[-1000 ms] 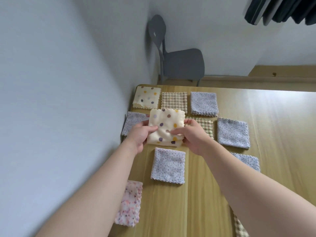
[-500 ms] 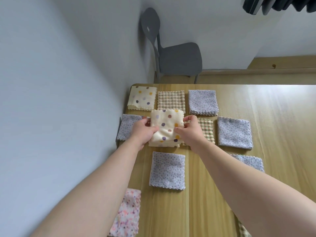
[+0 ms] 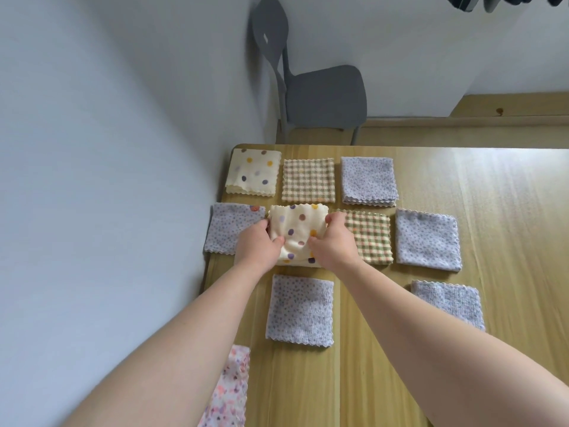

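- The cream polka-dot cloth [image 3: 297, 234] sits in the middle row of folded cloths on the wooden table [image 3: 492, 241], between a lilac dotted cloth [image 3: 229, 229] on its left and a green-and-orange checked cloth [image 3: 371, 235] on its right.
- The left hand [image 3: 260, 248] grips the cloth's left edge, fingers curled behind it and the thumb pressed on its front.
- The right hand [image 3: 334, 245] grips the right edge the same way, fingers hooked over the top corner; the fabric bunches between the two thumbs.
- Just nearer the person lies another lilac dotted cloth [image 3: 300, 311].
- In the far row lie a second polka-dot cloth [image 3: 254, 175], a checked cloth [image 3: 308, 180] and a stack of lilac cloths [image 3: 368, 181].
- Further right lie two more lilac cloths [image 3: 426, 240] [image 3: 448, 303]; a pink floral cloth [image 3: 229, 392] lies by the table's near left edge.
- A grey chair [image 3: 323, 100] stands beyond the table, against the wall.
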Demonstrator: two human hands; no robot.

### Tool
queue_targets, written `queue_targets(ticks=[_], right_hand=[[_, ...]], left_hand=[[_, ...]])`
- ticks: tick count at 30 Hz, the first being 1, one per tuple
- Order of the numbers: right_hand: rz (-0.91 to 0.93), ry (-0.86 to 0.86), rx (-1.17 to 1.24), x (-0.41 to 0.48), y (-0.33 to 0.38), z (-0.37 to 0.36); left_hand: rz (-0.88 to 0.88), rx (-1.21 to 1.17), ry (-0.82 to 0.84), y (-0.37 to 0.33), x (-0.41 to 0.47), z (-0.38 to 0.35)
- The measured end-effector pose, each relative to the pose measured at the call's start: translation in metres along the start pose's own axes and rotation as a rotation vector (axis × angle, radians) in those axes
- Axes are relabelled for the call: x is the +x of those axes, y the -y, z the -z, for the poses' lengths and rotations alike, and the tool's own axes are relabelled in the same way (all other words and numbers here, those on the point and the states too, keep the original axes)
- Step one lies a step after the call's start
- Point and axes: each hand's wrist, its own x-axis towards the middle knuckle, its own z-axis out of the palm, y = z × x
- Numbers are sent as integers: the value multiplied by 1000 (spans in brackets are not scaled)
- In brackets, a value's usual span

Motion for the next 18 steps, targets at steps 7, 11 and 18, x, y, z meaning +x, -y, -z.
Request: queue_targets(ticks=[7, 11, 18], right_hand=[[-54, 67, 178, 2, 0, 1], [-132, 100, 347, 1, 1, 0], [-308, 187, 744, -1, 14, 0]], left_hand=[[42, -63, -21, 0, 2, -1], [69, -102, -18, -1, 3, -1], [186, -267, 52, -3, 1, 1]])
